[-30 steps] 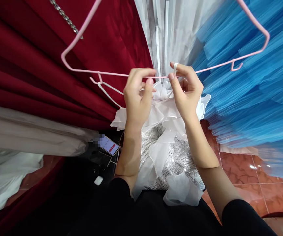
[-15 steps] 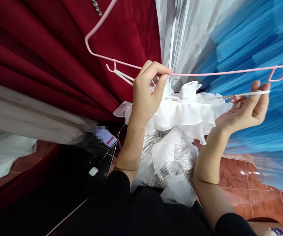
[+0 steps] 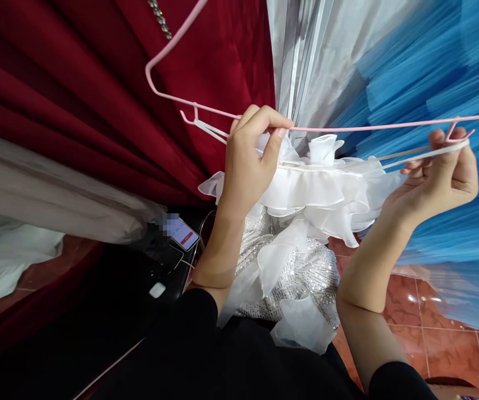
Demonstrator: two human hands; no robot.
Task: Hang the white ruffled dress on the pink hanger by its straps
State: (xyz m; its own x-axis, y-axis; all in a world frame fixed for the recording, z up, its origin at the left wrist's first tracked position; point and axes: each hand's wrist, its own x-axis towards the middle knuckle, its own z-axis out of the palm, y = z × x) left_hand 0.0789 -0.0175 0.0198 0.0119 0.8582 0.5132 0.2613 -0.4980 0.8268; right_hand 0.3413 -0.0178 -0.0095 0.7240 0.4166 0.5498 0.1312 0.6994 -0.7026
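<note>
My left hand [image 3: 256, 155] pinches the lower bar of a pink hanger [image 3: 360, 129] near its middle. At the hanger's left hook hangs a white strap loop [image 3: 211, 130]. My right hand [image 3: 443, 172] holds a second white strap [image 3: 427, 155], stretched out at the hanger's right hook [image 3: 458, 135]; whether the strap sits in that hook is hard to tell. Below the bar hangs a white ruffled garment [image 3: 306, 191] with a silver sequined body [image 3: 306, 272], reaching down to my lap.
Red curtain-like cloth [image 3: 223, 61] hangs at the left, blue tulle [image 3: 439, 222] at the right. A phone [image 3: 183, 232] and a small white case [image 3: 157, 290] lie on a black surface at lower left.
My right hand has moved right and slightly up, drawing its strap out to the right hook. The ruffles on that side shifted right. My left hand stays on the bar.
</note>
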